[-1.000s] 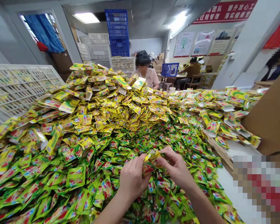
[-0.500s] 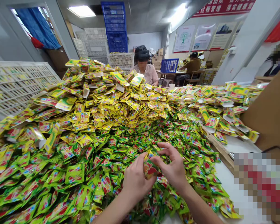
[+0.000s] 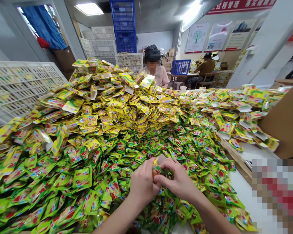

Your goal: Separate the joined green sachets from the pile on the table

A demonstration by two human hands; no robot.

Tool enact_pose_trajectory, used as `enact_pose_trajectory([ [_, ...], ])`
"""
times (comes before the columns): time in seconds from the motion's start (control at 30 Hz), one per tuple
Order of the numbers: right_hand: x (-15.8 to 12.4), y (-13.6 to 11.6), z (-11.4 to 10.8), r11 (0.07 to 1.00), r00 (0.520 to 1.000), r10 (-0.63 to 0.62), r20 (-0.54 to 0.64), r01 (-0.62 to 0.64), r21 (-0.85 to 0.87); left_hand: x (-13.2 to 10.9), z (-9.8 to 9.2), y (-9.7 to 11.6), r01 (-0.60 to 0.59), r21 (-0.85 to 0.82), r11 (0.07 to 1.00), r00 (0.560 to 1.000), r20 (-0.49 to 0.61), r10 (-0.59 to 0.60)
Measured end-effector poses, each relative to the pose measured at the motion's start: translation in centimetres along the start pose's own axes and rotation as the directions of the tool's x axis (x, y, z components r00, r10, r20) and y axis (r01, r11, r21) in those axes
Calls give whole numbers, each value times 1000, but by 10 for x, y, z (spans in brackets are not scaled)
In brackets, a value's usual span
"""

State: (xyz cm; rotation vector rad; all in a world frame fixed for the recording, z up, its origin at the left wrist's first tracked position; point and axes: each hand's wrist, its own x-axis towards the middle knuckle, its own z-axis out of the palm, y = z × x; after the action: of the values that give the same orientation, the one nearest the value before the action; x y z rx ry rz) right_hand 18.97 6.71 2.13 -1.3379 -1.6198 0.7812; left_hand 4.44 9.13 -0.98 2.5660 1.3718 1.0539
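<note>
Just above the near side of a broad heap of green packets (image 3: 83, 178), two bare hands meet around a small printed carton (image 3: 156, 170). The left hand (image 3: 142, 182) grips it from its own side, fingers curled against the carton; where its thumb presses is hard to make out. The right hand (image 3: 179, 180) pinches the carton from the opposite side, thumb and forefinger drawn in close, the thumb's tip beside the left hand. A pale flap (image 3: 161, 159) stands up at the carton's top, between the hands.

Green packets overlap beneath both forearms. To their right, a wooden strip (image 3: 234, 157) borders the white tabletop (image 3: 245, 196). Beyond, yellow packets (image 3: 127, 112) slope up to a mound of yellow boxes (image 3: 88, 78), several with end flaps open. More boxes lie at right, near a brown cardboard panel (image 3: 283, 120); at far left leans a white crate (image 3: 19, 87).

Across the heap, a co-worker in a pink shirt (image 3: 162, 76) bends forward. Behind, a blue basket (image 3: 180, 67) rests on a table near a person in brown (image 3: 206, 66). Stacked blue crates (image 3: 125, 40) rise at the back, and posters (image 3: 197, 37) hang below a red banner (image 3: 241, 6).
</note>
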Motion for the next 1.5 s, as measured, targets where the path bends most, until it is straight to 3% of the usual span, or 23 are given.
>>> enact_pose_trajectory([
  [0.1,2,1,5,981,983,112,-147,-86,176,6,-8,0,-46,-2,999,999,-28,45],
  [0.17,4,2,3,926,960,199,-198,-118,359,11,-15,-2,-16,-113,993,998,-57,9],
  [0.23,6,2,-2,862,961,236,-140,-141,487,15,-20,-5,64,-309,949,997,-17,-73],
  [0.33,7,1,-10,846,979,201,27,-187,499,17,-20,-9,182,-488,854,982,53,-179],
  [0.43,6,2,-14,878,980,155,124,-194,438,14,-15,-11,136,-466,874,985,-29,-169],
  [0.63,6,2,-14,856,958,72,279,-202,475,10,-13,-10,-70,-313,947,981,-194,8],
  [0.8,2,-1,-11,788,976,129,173,-207,580,10,-15,-9,-66,-314,947,976,-218,-4],
  [0.87,1,-4,-15,799,967,111,229,-224,558,9,-13,-9,-75,-323,944,975,-221,1],
  [0.97,1,-6,-23,866,933,60,355,-225,446,7,-10,-10,-78,-325,942,986,-165,25],
  [1.03,1,-6,-24,885,934,64,351,-215,412,6,-8,-11,-70,-324,943,991,-131,28],
  [1.17,2,-2,-13,832,962,187,202,-264,487,5,-4,-6,5,-430,903,997,-73,-40],
  [1.27,2,-2,-12,766,965,244,94,-251,592,7,-4,-1,167,-648,743,981,34,-190],
  [1.33,2,-5,-17,769,970,188,151,-242,592,8,-5,-1,230,-717,658,970,112,-217],
  [1.43,1,-11,-25,822,950,116,289,-255,510,9,-6,-5,224,-705,673,974,160,-157],
  [1.5,2,-12,-24,834,947,130,295,-265,484,9,-5,-7,218,-703,677,976,168,-139],
])
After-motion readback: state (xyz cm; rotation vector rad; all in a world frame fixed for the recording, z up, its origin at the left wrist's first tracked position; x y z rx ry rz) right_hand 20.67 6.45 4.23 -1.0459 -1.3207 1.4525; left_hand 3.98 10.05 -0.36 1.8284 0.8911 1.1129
